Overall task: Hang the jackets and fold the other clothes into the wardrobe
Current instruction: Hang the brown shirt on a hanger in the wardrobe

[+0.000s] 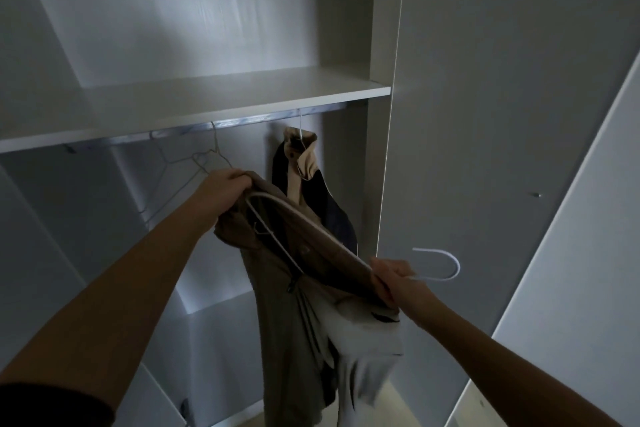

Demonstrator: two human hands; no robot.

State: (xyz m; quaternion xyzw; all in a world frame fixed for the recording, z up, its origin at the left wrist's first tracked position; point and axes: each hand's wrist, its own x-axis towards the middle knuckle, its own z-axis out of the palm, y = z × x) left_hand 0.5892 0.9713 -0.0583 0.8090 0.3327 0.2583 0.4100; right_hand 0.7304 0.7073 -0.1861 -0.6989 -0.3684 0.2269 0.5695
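A person stands at an open wardrobe (381, 28). Both arms reach up from the bottom of the frame.

The left hand (225, 189), near the middle of the frame, grips the top of a brown jacket (280, 316), with its fingers curled round the cloth. The right hand (391, 277), lower and to the right, is closed tight on the neck of a white hanger (458, 266) and on the jacket's edge. The hanger's hook sticks out to the right of that hand. One long arm of the hanger runs inside the jacket, up toward the left hand. The jacket hangs down between the two hands, in front of the wardrobe and not on the rail (242, 122).

A pale bit of cloth (367, 340) hangs under the right hand. I cannot tell if it is part of the jacket.

The rail sits just under a white shelf (207, 104). A dark jacket (341, 215) with a tan collar hangs from the rail, behind the brown one. To its left, thin wire hangers (204, 160) hang bare. A pale door (485, 97) fills the right side of the frame.
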